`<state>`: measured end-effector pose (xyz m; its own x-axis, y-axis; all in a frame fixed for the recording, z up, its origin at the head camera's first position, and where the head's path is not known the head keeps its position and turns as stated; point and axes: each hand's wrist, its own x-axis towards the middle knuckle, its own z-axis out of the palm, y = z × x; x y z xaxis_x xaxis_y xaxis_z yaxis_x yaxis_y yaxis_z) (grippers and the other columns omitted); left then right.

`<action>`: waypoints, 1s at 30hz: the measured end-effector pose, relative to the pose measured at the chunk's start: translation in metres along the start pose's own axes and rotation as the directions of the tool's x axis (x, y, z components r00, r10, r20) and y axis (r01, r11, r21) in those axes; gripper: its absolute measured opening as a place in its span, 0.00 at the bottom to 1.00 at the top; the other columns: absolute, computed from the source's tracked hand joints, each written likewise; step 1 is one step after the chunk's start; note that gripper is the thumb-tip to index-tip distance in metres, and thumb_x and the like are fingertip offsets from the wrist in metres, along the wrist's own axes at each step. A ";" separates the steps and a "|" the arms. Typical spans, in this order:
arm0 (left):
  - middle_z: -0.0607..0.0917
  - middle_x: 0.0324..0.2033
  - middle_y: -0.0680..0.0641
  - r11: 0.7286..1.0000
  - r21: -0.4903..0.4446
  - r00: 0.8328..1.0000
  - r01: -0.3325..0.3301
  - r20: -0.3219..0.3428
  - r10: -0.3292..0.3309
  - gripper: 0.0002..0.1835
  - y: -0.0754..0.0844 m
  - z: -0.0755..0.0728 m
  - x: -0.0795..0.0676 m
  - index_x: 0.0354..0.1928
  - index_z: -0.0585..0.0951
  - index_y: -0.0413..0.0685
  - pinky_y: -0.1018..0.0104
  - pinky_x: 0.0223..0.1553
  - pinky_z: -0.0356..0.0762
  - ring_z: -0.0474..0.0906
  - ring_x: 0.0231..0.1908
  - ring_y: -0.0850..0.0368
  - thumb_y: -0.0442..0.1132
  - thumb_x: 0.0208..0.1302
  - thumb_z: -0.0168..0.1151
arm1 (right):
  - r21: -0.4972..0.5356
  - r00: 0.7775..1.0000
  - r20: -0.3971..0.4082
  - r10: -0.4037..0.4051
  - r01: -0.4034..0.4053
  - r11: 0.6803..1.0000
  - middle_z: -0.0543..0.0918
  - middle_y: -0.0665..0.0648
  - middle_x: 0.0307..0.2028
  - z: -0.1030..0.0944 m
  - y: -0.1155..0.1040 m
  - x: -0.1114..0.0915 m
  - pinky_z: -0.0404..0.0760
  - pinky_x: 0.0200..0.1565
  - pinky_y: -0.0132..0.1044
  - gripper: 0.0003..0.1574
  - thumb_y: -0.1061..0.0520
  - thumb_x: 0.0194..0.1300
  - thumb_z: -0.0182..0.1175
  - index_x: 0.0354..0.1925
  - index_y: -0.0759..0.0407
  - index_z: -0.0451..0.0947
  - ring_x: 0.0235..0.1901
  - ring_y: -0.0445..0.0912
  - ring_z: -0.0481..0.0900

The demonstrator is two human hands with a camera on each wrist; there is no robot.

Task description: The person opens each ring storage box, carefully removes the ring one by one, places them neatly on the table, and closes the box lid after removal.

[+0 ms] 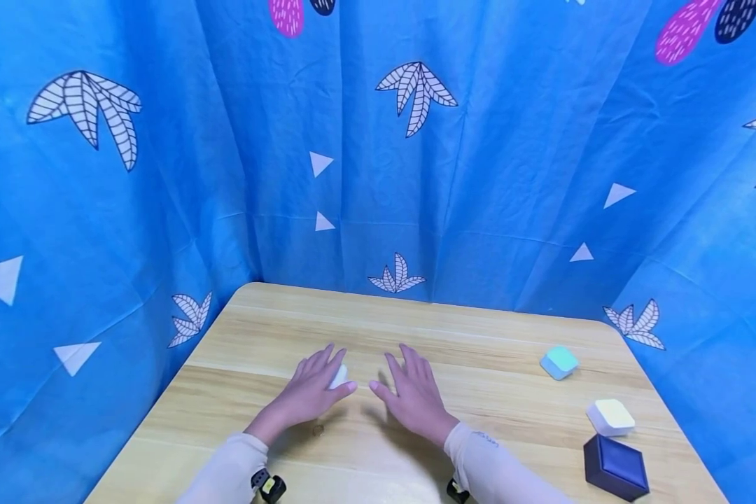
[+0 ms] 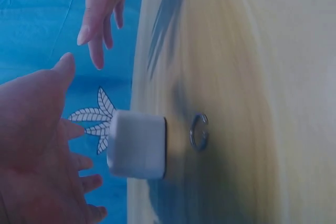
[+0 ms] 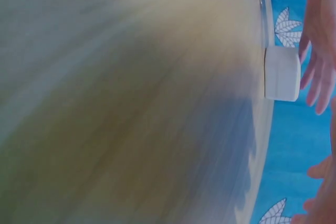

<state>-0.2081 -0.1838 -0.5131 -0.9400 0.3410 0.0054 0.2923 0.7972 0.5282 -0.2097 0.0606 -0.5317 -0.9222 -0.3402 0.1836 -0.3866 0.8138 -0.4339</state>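
Observation:
My left hand [image 1: 310,393] hovers over the table with its fingers extended, holding nothing. Partly hidden behind it is a small white box [image 1: 339,376], shown whole in the left wrist view as a rounded white box [image 2: 137,144] standing on the wood. A thin metal ring [image 2: 199,131] with a gap in its band lies beside the box; in the head view this ring [image 1: 318,430] is below the left hand. Opposite, my right hand [image 1: 414,393] is also raised above the table, fingers spread and grasping nothing. The two thumbs point toward each other, apart.
On the table's right side stand a mint-green box [image 1: 559,362], a cream-topped white box [image 1: 611,417] and a dark navy box [image 1: 616,467]. Blue patterned curtain [image 1: 378,175] encloses the wooden table [image 1: 479,350] at the back and sides.

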 end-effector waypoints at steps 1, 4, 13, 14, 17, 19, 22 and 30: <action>0.47 0.79 0.36 1.000 0.004 1.000 -0.002 0.004 0.002 0.47 0.002 0.000 0.000 0.80 0.53 0.49 0.34 0.75 0.37 0.43 0.78 0.34 0.70 0.70 0.47 | -0.001 1.000 -0.005 -0.001 0.001 1.000 0.49 0.66 0.78 -0.001 0.001 -0.001 0.46 0.76 0.63 0.52 0.22 0.71 0.37 0.76 0.55 0.59 0.78 0.61 0.47; 0.47 0.79 0.36 1.000 0.023 1.000 -0.009 0.010 0.008 0.47 0.007 0.002 0.003 0.80 0.54 0.49 0.33 0.75 0.37 0.43 0.78 0.34 0.70 0.70 0.47 | -0.010 1.000 -0.018 -0.002 0.002 1.000 0.50 0.67 0.78 -0.004 0.006 -0.003 0.46 0.75 0.64 0.52 0.23 0.72 0.38 0.76 0.55 0.60 0.77 0.61 0.48; 0.46 0.79 0.35 0.996 0.063 0.998 -0.055 0.030 0.054 0.46 0.027 0.008 0.012 0.80 0.53 0.50 0.35 0.76 0.36 0.41 0.78 0.34 0.69 0.71 0.48 | -0.042 0.999 -0.037 0.011 -0.013 0.999 0.51 0.67 0.78 -0.012 0.024 -0.012 0.45 0.75 0.64 0.51 0.24 0.72 0.40 0.76 0.57 0.60 0.77 0.62 0.48; 0.46 0.79 0.35 0.996 0.066 0.997 -0.063 0.038 0.061 0.46 0.029 0.008 0.013 0.80 0.53 0.50 0.35 0.76 0.37 0.41 0.78 0.34 0.69 0.70 0.49 | -0.043 0.999 -0.038 0.016 -0.018 0.999 0.51 0.67 0.78 -0.012 0.026 -0.014 0.44 0.75 0.64 0.51 0.24 0.72 0.40 0.76 0.57 0.60 0.77 0.62 0.48; 0.45 0.79 0.35 0.994 0.064 0.995 -0.084 0.057 0.080 0.46 0.035 0.009 0.016 0.80 0.53 0.49 0.35 0.76 0.39 0.41 0.78 0.34 0.69 0.70 0.49 | -0.047 0.999 -0.038 0.030 -0.032 0.998 0.52 0.67 0.78 -0.014 0.032 -0.019 0.44 0.75 0.64 0.50 0.25 0.73 0.41 0.76 0.57 0.60 0.77 0.62 0.48; 0.44 0.79 0.36 0.994 0.058 0.993 -0.097 0.070 0.092 0.47 0.039 0.010 0.018 0.80 0.53 0.49 0.35 0.76 0.39 0.40 0.78 0.34 0.69 0.70 0.49 | -0.048 0.998 -0.036 0.043 -0.045 0.998 0.52 0.68 0.78 -0.015 0.036 -0.023 0.43 0.75 0.65 0.50 0.26 0.73 0.41 0.76 0.57 0.60 0.77 0.62 0.49; 0.44 0.79 0.36 0.991 0.070 0.990 -0.115 0.086 0.109 0.48 0.045 0.014 0.022 0.80 0.52 0.49 0.35 0.76 0.40 0.41 0.78 0.34 0.70 0.69 0.48 | -0.058 0.997 -0.049 0.055 -0.058 0.997 0.52 0.68 0.77 -0.016 0.042 -0.027 0.42 0.75 0.66 0.49 0.26 0.73 0.42 0.75 0.58 0.61 0.77 0.63 0.49; 0.44 0.80 0.39 0.982 0.106 0.983 -0.154 0.120 0.142 0.50 0.066 0.026 0.031 0.81 0.50 0.52 0.40 0.77 0.42 0.42 0.78 0.37 0.75 0.67 0.44 | -0.098 0.993 -0.095 0.069 -0.078 0.992 0.55 0.69 0.76 -0.027 0.057 -0.038 0.42 0.74 0.67 0.48 0.28 0.74 0.44 0.75 0.59 0.62 0.76 0.64 0.51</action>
<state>-0.2137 -0.1075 -0.5004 -0.8612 0.5078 -0.0219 0.4509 0.7832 0.4282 -0.1969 0.1325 -0.5395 -0.9425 -0.2370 0.2357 -0.3110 0.8803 -0.3583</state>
